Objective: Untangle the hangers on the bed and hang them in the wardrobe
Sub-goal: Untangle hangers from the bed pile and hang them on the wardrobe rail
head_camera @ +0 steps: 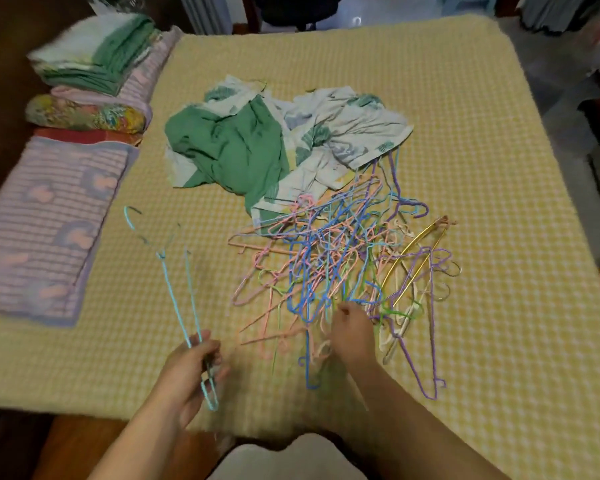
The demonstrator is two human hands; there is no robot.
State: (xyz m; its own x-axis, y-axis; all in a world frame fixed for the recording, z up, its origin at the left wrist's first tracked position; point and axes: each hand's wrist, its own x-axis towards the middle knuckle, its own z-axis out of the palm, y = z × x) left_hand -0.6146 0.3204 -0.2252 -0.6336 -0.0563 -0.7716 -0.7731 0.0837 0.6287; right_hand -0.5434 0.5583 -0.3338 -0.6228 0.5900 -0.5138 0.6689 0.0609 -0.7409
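In the head view, the left hand (pixel 191 367), low and left of centre, has its fingers curled round the lower end of a light blue hanger (pixel 177 299), whose hook points toward the upper left. The right hand (pixel 352 332), lower centre, reaches into the tangled pile of hangers (pixel 340 268) with fingers bent; whether it grasps one, I cannot tell. The pile lies right of centre on the yellow checked bed cover (pixel 465 109), just below a crumpled green and white cloth (pixel 257 143). Folded blankets (pixel 49 220) sit at the left edge.
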